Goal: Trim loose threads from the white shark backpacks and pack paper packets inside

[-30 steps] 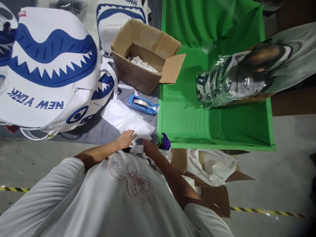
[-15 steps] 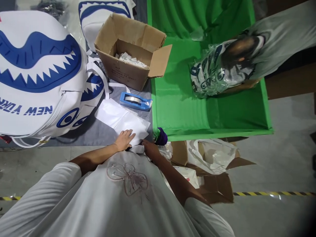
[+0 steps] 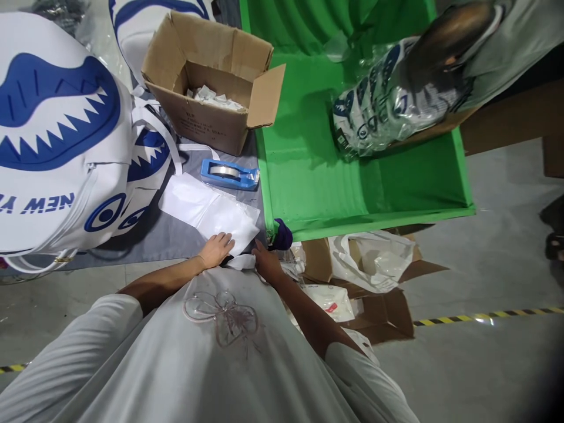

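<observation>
A blue tape dispenser (image 3: pixel 230 174) and brown cardboard box (image 3: pixel 207 82) lie beyond flat white plastic bags (image 3: pixel 207 210) angled up-left on the grey desk (image 3: pixel 167 238); left hand (image 3: pixel 215 249) presses flat, fingers spread, right hand (image 3: pixel 267 262) pinches their near edge.

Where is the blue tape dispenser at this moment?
In the head view the blue tape dispenser lies on the grey table surface, left of centre, just in front of the open cardboard box and beside the green bin, beyond the white sheets.

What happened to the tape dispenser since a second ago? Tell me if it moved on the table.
No. The tape dispenser lies just below the cardboard box and beside the green bin, as before. Only the camera view shifted; neither hand touches it.
</observation>
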`<state>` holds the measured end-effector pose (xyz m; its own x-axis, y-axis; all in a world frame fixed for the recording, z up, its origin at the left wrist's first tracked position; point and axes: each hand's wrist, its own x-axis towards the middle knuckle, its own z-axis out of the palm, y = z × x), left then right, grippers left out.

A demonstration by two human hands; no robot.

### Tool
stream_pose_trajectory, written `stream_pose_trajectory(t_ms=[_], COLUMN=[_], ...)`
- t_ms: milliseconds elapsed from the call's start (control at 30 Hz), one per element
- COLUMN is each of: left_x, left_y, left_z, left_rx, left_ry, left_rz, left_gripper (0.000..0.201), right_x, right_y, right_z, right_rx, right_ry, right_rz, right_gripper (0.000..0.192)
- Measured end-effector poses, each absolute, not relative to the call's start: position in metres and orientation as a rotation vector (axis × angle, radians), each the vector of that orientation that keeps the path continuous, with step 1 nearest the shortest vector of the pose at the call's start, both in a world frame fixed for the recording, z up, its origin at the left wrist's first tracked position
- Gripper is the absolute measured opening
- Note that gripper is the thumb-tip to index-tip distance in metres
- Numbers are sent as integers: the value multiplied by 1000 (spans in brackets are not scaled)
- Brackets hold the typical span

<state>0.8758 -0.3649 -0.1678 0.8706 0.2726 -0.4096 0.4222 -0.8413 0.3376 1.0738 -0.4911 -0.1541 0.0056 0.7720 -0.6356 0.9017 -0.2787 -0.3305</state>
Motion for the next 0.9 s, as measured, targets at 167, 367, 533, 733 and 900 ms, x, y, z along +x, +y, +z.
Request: stream_pose_trajectory(t_ms=[167,367,533,733,900], left_x=[879,909,937,944,948], left_y=[-363,-353,-344,-344,-348], left_z=[-166,-159,-163,-165,-159], left_rx=[2532,2035,1800,1715,1709], left_ry=[617,1038,1206,1268,1286], left_rz=[-408,-223,-272,-305,-321], left_gripper=[62,45,47,53,49], right_x=[1086,1105,1098,1080,1073], right_y=[-482,-471,-479,-485,-489], right_z=[-170,-187,-182,-169,-169], right_rx=[2351,2476,2521,2520,2500], right_ry=[1803,2017,1998,1904,1848], right_rz=[-1285,-1511,-1525,-1426,-1383], right_gripper=[22,9,12,43,44])
